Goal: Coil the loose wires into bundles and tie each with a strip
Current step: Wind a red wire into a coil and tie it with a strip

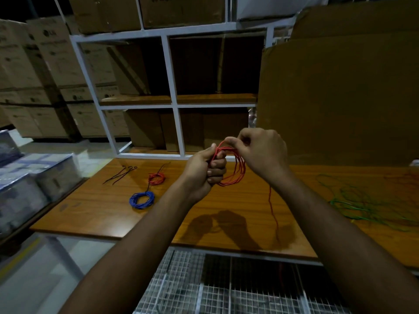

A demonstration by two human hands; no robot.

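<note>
Left hand (204,171) grips the red coil (233,168) above the table (102,207) as an anchor; right hand (260,150) pinches the strand, feeding another loop.

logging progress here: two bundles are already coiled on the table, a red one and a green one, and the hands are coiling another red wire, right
Not quite. The head view shows the second finished bundle is blue, not green: the blue bundle lies beside the red bundle on the table. The green wire still lies loose at the right. The left hand and right hand are indeed coiling a red wire.
</note>
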